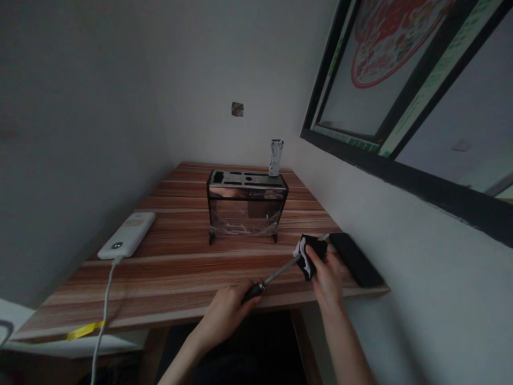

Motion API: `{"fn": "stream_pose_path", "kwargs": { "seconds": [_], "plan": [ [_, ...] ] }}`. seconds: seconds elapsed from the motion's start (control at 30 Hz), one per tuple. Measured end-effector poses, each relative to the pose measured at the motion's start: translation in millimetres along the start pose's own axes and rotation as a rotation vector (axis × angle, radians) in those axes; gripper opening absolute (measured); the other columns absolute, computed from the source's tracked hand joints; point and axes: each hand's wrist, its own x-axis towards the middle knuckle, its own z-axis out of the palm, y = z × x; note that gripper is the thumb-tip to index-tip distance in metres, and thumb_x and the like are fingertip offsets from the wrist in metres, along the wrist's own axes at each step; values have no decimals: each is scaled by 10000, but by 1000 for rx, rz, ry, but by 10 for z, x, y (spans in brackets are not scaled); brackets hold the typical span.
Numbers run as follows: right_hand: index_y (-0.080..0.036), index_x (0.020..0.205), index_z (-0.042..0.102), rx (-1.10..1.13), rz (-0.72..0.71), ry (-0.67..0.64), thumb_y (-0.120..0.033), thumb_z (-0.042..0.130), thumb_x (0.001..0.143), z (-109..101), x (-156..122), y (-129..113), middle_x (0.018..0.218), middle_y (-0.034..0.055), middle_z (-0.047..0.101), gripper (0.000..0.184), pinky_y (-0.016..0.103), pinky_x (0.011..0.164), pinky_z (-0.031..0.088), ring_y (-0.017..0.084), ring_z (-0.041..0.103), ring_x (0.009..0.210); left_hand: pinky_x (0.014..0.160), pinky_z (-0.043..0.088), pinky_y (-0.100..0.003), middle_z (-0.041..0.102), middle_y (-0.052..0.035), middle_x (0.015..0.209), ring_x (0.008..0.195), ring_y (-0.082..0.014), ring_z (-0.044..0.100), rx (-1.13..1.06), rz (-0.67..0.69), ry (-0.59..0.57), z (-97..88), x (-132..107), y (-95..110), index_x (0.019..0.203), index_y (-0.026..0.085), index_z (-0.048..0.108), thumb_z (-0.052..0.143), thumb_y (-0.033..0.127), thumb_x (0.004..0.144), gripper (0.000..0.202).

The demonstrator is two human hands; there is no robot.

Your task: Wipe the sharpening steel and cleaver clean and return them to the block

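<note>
My left hand (229, 311) is closed round the black handle of a thin metal rod-like tool (280, 274) that points up and to the right. My right hand (326, 275) grips a dark cloth with a white edge (309, 252), wrapped round the tool's shaft near its far end; the tip pokes out beyond the cloth. Both hands hover over the front right part of a striped wooden table (180, 256). A slotted holder with a metal top and clear walls (245, 206) stands in the middle of the table behind the hands.
A white power bank (128, 234) with a cable lies at the left. A flat black object (356, 258) lies along the right wall. A small crumpled silver wrapper (276, 156) stands at the back. Grey walls close in left, back and right; a framed window is upper right.
</note>
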Motion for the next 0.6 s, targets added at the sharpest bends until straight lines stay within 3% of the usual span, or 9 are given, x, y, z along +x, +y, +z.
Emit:
{"fn": "stream_pose_path", "kwargs": {
  "seconds": [0.3, 0.5, 0.6],
  "plan": [
    [-154, 833, 703, 21, -130, 49, -311, 825, 529, -175, 367, -261, 737, 20, 708, 363, 253, 564, 529, 134, 642, 607, 690, 392, -227, 685, -28, 890, 842, -196, 638, -7, -7, -16, -35, -18, 49, 971, 219, 594, 448, 326, 896, 196],
    [-180, 851, 696, 72, -348, 272, -293, 803, 569, -429, 621, -604, 865, 5, 710, 322, 270, 758, 541, 129, 658, 774, 720, 404, -230, 678, -27, 878, 842, -192, 625, -32, 8, -4, -32, -47, 14, 961, 216, 591, 436, 354, 900, 215],
    [-178, 854, 696, 38, -347, 268, -320, 799, 587, -533, 607, -711, 911, 21, 710, 319, 284, 801, 538, 146, 663, 835, 713, 405, -230, 679, -31, 890, 843, -194, 627, -39, -4, 9, -19, -41, -5, 985, 216, 583, 427, 356, 903, 224]
  ]
}}
